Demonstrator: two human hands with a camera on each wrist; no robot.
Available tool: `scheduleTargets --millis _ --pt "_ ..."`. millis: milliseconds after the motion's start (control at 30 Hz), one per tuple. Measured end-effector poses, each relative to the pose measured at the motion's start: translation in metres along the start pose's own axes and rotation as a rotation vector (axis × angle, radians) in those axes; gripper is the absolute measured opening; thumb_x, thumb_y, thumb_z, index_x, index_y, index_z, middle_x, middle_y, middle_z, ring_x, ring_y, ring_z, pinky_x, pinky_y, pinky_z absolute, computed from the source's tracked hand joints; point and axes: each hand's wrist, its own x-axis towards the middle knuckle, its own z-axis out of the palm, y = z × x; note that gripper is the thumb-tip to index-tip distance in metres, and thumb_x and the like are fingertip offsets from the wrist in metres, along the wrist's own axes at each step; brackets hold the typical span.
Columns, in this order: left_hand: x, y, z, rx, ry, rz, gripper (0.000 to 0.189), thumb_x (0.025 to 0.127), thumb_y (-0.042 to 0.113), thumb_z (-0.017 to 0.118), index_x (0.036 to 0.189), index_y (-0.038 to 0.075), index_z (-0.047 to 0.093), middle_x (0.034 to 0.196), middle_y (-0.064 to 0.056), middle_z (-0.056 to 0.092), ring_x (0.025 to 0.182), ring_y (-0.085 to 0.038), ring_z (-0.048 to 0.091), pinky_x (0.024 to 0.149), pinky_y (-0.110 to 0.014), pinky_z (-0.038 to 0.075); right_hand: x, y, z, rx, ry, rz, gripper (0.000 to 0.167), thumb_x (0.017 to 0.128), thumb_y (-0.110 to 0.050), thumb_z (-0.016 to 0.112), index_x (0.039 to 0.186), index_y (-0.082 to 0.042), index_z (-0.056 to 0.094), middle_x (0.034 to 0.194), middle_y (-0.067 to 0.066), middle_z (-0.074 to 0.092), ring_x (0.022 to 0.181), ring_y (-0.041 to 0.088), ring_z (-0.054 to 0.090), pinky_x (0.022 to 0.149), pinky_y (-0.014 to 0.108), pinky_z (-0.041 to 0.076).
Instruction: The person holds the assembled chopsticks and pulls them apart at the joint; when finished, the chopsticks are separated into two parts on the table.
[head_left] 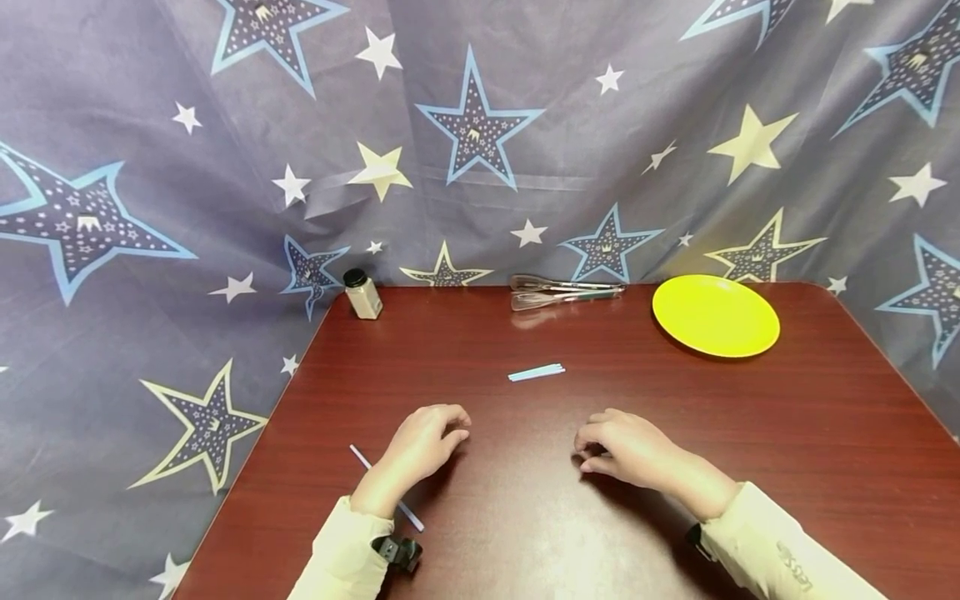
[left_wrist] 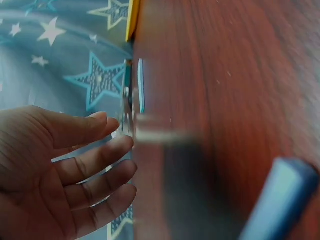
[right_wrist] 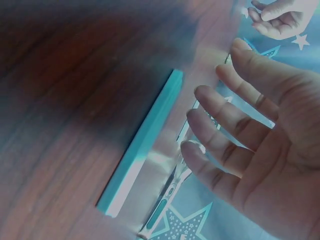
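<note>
Red-brown wood-grain table (head_left: 750, 433), two bare hands over it, cream sleeves (head_left: 787, 554) on both arms. Left hand (head_left: 420, 440): thumb and forefinger apart in the head view, other fingers loosely bent with gaps between them, palm bare, grasping nothing. Left wrist view has the thumb overlapping the forefinger tip, so contact there can't be judged from that angle. Right hand (head_left: 628, 446), at 3 o'clock from the left, matches: digits spread and softly curved, thumb clear of the forefinger, nothing in the grasp. Can't tell whether either hand's fingertips touch the tabletop.

Light-blue stick bundle (head_left: 536, 372) lies flat on the table, at 2 o'clock from the left hand and 10 o'clock from the right, near both, touched by neither. Pale lilac stick (head_left: 412, 517) sits at 7 o'clock from the left hand, running under the left wrist, middle part hidden; contact with the arm unclear.

Going by the bundle: black-lidded jar (head_left: 365, 300) at 10 o'clock, upright at the back edge; two whisks (head_left: 567, 293) at 1 o'clock, side by side; yellow plate (head_left: 716, 317) between 2 and 3 o'clock. Grey star-print curtain (head_left: 480, 217) hangs behind.
</note>
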Motion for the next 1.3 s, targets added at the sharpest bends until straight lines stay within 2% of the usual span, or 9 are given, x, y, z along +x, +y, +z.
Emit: scheduleTargets --millis 233,467,733,867,967,1133,1300 --pt "-0.02 -0.022 -0.006 -0.034 0.018 -0.035 0.009 0.087 0.008 0.071 0.093 0.014 0.071 0.091 0.005 0.067 0.087 -0.017 0.063 0.079 -0.04 0.049 0.005 -0.006 0.001 -0.005 0.01 -0.03 0.022 0.075 -0.024 0.083 0.081 -0.019 0.062 0.079 -0.009 0.055 0.075 0.009 0.047 0.067 0.03 0.043" --pt "-0.035 -0.044 -0.016 -0.044 0.053 -0.01 0.019 0.087 -0.006 0.064 0.093 0.011 0.071 0.091 0.001 0.069 0.091 -0.019 0.065 0.084 -0.042 0.049 0.008 -0.009 0.002 0.004 0.0 -0.058 0.02 0.076 -0.022 0.082 0.085 -0.019 0.065 0.081 -0.009 0.057 0.077 0.01 0.05 0.07 0.031 0.046" --pt "-0.055 -0.064 -0.027 0.024 0.086 0.007 0.04 0.079 -0.019 0.058 0.094 0.015 0.073 0.094 0.002 0.068 0.096 -0.023 0.063 0.087 -0.045 0.047 0.011 -0.014 0.003 0.022 -0.016 -0.063 0.017 0.079 -0.023 0.081 0.09 -0.019 0.069 0.086 -0.009 0.061 0.082 0.013 0.056 0.073 0.034 0.049" --pt "-0.065 -0.072 -0.031 0.072 0.103 -0.012 0.05 0.074 -0.021 0.054 0.097 0.019 0.074 0.1 0.001 0.065 0.1 -0.028 0.06 0.085 -0.05 0.046 0.012 -0.017 0.004 0.033 -0.018 -0.07 0.017 0.079 -0.023 0.08 0.091 -0.019 0.069 0.086 -0.009 0.061 0.082 0.013 0.056 0.073 0.035 0.049" --pt "-0.07 -0.077 -0.034 0.138 0.11 -0.031 0.049 0.073 -0.019 0.054 0.096 0.02 0.073 0.104 -0.002 0.063 0.103 -0.031 0.059 0.082 -0.053 0.046 0.013 -0.018 0.005 0.038 -0.022 -0.069 0.017 0.08 -0.023 0.08 0.092 -0.019 0.069 0.088 -0.009 0.062 0.083 0.012 0.057 0.073 0.035 0.05" --pt "-0.078 -0.083 -0.033 0.203 0.12 -0.033 0.039 0.074 -0.015 0.059 0.088 0.019 0.07 0.105 -0.007 0.063 0.105 -0.034 0.058 0.079 -0.054 0.046 0.012 -0.018 0.009 0.047 -0.031 -0.062 0.018 0.08 -0.025 0.08 0.092 -0.019 0.069 0.089 -0.009 0.062 0.083 0.011 0.056 0.074 0.035 0.05" --pt "-0.084 -0.086 -0.029 0.225 0.115 -0.031 0.036 0.069 -0.012 0.073 0.087 0.019 0.067 0.108 -0.01 0.062 0.107 -0.036 0.057 0.076 -0.055 0.048 0.012 -0.02 0.012 0.055 -0.028 -0.078 0.018 0.079 -0.025 0.08 0.092 -0.018 0.069 0.087 -0.008 0.061 0.082 0.01 0.055 0.074 0.034 0.05"
